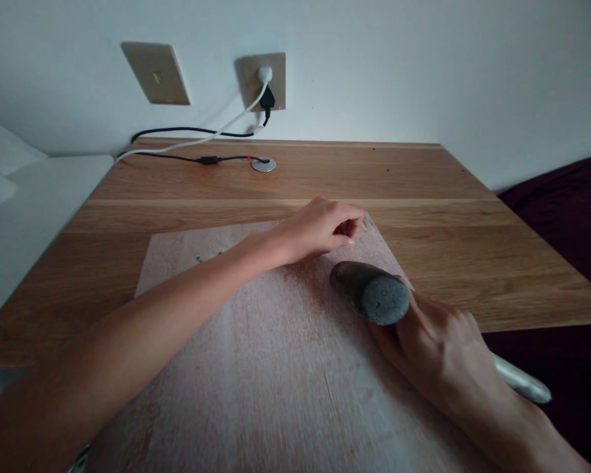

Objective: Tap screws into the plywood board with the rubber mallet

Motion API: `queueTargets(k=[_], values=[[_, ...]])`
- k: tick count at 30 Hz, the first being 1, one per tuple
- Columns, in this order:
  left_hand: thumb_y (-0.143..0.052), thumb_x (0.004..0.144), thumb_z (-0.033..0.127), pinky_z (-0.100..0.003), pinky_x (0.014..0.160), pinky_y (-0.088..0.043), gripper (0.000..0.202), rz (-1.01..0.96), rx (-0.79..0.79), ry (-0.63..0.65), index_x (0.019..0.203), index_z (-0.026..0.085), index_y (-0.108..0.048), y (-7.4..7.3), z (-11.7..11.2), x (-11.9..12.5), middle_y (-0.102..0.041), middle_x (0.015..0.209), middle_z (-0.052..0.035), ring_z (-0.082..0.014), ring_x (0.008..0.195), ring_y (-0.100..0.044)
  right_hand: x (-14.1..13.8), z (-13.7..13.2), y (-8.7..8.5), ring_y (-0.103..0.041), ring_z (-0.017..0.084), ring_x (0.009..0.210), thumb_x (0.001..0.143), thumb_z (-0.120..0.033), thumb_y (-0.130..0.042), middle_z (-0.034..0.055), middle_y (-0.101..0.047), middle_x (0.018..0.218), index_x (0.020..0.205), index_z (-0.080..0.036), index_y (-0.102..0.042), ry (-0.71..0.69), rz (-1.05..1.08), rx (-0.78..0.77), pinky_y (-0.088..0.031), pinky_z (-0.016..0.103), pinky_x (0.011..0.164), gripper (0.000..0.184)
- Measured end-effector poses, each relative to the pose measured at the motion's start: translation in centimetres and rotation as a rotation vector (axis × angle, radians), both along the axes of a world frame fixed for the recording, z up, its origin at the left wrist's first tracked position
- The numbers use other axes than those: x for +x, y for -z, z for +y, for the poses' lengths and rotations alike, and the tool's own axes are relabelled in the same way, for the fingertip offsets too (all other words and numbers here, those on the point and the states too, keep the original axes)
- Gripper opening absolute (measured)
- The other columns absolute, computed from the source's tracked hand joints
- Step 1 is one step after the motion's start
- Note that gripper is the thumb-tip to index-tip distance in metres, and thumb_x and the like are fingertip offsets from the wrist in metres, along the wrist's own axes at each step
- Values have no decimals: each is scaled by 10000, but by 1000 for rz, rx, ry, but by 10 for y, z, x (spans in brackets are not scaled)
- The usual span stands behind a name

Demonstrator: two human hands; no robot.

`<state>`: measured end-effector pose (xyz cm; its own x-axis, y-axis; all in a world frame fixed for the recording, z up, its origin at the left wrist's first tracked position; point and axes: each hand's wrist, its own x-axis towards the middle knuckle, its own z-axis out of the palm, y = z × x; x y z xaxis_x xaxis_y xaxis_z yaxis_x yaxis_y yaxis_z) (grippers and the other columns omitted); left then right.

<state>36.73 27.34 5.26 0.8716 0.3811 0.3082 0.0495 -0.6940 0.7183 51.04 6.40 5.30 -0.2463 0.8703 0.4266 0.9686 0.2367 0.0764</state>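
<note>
My right hand [443, 348] is wrapped round a hammer [385, 299] close to its head. The dark head has a round grey face turned toward me, and the pale handle end sticks out behind my wrist. My left hand [320, 230] rests near the far right corner of a whitish worn board [256, 348], with its fingers curled together in a pinch. What they hold, if anything, is too small to make out. A few small dark nail-like bits [199, 259] lie on the board left of my left wrist.
The board lies on a wooden tabletop [325, 174] against a wall. A white plug [264, 74] and a black plug sit in the wall socket, their cables [192, 139] running along the back left. A switch plate [157, 75] is beside it. Dark purple cloth [566, 203] is at the right.
</note>
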Motion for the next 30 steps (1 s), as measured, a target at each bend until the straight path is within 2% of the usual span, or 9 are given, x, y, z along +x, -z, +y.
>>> queueTargets(k=[14,17,20,22,25,27,30], values=[[-622,838,90,-293,680,-382,130,39,118,-24,762,194,-601,1,-7,-4,-677,758,4,-142,706,-605,1,0,2,-505,154,374,1084,-300,-391,-26,-542,556,890,-212,-542,0,-9,8,-242,285,438,261],[-632,813,72,-285,681,-400,126,29,92,-56,833,195,-616,3,-9,-3,-694,785,0,-149,731,-638,1,-1,3,-490,147,379,1066,-283,-404,-22,-547,557,878,-217,-541,9,-6,6,-233,286,445,241],[-642,800,53,-274,688,-431,218,29,54,-93,966,194,-621,5,-9,-2,-713,818,-5,-158,760,-672,0,-1,3,-477,143,371,1073,-310,-398,-19,-554,556,872,-223,-536,24,21,-8,-222,293,444,259],[-654,811,69,-274,685,-443,249,32,42,-116,1022,194,-612,6,-10,-3,-729,843,-12,-164,763,-681,1,1,0,-468,145,356,1078,-325,-392,-22,-555,548,869,-228,-533,21,79,-41,-226,301,440,271],[-650,818,65,-277,684,-453,277,-4,60,-99,1057,196,-600,7,-12,-7,-753,887,-27,-174,787,-698,6,7,-11,-544,152,401,1048,-297,-452,-10,-593,558,796,-247,-499,13,243,-227,-305,284,454,261],[-616,831,37,-281,691,-460,273,-35,62,-86,1055,192,-595,7,-14,-9,-761,882,-33,-178,797,-710,13,14,-20,-590,163,442,995,-279,-489,9,-607,554,718,-264,-441,56,326,-321,-343,278,472,281],[-594,841,2,-286,704,-476,275,-40,11,-138,1042,189,-603,6,-18,-8,-774,869,-33,-182,805,-731,28,26,-31,-588,195,446,925,-321,-512,30,-545,494,656,-288,-362,169,343,-251,-300,303,471,309]])
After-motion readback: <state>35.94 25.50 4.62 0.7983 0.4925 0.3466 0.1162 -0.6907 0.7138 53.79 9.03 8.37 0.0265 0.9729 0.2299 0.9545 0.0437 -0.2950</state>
